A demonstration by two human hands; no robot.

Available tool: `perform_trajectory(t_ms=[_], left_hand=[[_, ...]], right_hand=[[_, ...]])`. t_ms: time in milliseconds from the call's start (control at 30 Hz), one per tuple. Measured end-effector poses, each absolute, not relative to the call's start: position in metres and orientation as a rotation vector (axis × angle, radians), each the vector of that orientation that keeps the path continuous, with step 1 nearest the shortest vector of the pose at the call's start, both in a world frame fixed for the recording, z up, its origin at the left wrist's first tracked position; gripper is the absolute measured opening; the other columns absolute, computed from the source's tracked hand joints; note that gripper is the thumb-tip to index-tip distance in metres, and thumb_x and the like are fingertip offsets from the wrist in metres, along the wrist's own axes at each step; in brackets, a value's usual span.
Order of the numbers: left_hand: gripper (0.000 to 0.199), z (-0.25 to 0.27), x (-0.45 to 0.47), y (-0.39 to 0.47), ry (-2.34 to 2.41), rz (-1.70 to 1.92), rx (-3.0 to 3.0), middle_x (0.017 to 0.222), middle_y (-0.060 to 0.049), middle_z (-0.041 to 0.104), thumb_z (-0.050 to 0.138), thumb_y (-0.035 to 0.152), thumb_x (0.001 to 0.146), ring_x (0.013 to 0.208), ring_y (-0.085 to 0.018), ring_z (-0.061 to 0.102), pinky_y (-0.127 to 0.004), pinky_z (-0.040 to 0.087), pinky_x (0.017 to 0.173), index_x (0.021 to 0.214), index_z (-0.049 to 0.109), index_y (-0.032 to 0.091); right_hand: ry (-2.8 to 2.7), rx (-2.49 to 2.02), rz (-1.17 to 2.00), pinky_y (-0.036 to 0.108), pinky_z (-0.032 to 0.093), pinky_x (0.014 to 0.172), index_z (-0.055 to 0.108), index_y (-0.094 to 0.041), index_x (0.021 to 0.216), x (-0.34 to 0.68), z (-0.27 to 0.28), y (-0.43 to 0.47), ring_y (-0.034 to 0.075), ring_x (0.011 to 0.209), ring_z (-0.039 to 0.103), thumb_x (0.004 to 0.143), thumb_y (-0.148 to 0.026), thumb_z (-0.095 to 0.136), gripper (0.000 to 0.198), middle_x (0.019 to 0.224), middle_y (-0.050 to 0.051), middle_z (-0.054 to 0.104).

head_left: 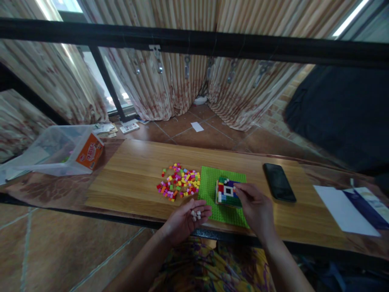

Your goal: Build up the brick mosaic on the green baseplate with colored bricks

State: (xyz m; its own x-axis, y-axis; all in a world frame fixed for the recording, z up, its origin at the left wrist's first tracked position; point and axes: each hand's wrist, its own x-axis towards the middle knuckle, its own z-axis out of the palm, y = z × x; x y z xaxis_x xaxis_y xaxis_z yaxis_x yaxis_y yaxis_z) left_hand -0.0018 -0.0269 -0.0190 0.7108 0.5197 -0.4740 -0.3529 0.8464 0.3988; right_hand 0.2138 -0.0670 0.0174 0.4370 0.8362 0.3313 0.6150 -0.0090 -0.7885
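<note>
Palm up near the table's front edge, my left hand (188, 215) cups several small white toy bricks (196, 215), its fingers slightly curled. My right hand (255, 202) has thumb and fingers pinched together at the right side of a brick model (223, 198). Whatever sits between those fingertips is too small and hidden to name. The model is a low block of red, blue, green, yellow and white bricks, with a white square ring on top around a dark centre. It stands on a bright green baseplate (208, 182); my right hand covers part of it.
Loose coloured bricks (182, 182) lie spread left of the baseplate. A black phone (278, 182) rests to the right, with white paper (337, 211) and a dark blue item (364, 209) beyond. At the far left stands a clear plastic box (65, 162) with an orange label.
</note>
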Motion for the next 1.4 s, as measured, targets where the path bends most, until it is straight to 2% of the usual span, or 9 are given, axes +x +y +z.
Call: perform_trajectory(t_ms=[433,833,1067,1200,1400], left_hand=[[0.034,-0.015,-0.001,-0.028,0.627,0.495,0.318,0.106,-0.016,0.065,0.048,0.034,0.087,0.098,-0.021,0.062,-0.034,0.043,0.092,0.106,0.06,0.009],[0.033,-0.018,-0.003,-0.027,0.594,0.488,0.301,0.108,-0.017,0.065,0.049,0.032,0.087,0.094,-0.02,0.063,-0.034,0.044,0.089,0.107,0.061,0.008],[0.031,-0.017,-0.002,-0.027,0.588,0.491,0.298,0.107,-0.017,0.065,0.051,0.029,0.086,0.092,-0.02,0.064,-0.034,0.044,0.089,0.107,0.061,0.008],[0.031,-0.016,-0.003,-0.028,0.604,0.488,0.301,0.108,-0.017,0.064,0.052,0.029,0.085,0.092,-0.02,0.063,-0.035,0.043,0.09,0.108,0.06,0.009],[0.031,-0.019,-0.004,-0.028,0.567,0.482,0.303,0.11,-0.017,0.064,0.051,0.029,0.086,0.094,-0.02,0.063,-0.035,0.042,0.091,0.108,0.06,0.009]], right_hand=[[-1.464,-1.923,0.036,0.037,0.047,0.082,0.064,-0.02,0.1,0.218,0.0,-0.043,0.021,0.088,0.063,0.084,-0.029,0.046,0.026,0.096,0.007,0.07],[-1.476,-1.912,-0.103,0.038,0.047,0.079,0.062,-0.02,0.106,0.214,-0.008,-0.046,0.022,0.083,0.062,0.083,-0.028,0.05,0.027,0.091,0.005,0.071],[-1.34,-1.859,-0.032,0.038,0.047,0.085,0.065,-0.02,0.099,0.212,-0.009,-0.05,0.021,0.092,0.063,0.085,-0.033,0.05,0.025,0.1,0.007,0.069],[-1.216,-1.849,0.037,0.036,0.048,0.083,0.064,-0.02,0.1,0.216,-0.013,-0.048,0.021,0.088,0.063,0.083,-0.038,0.053,0.028,0.094,0.006,0.07],[-1.237,-1.901,-0.044,0.039,0.045,0.08,0.067,-0.018,0.093,0.221,-0.015,-0.041,0.024,0.088,0.059,0.079,-0.043,0.055,0.031,0.091,0.009,0.067]])
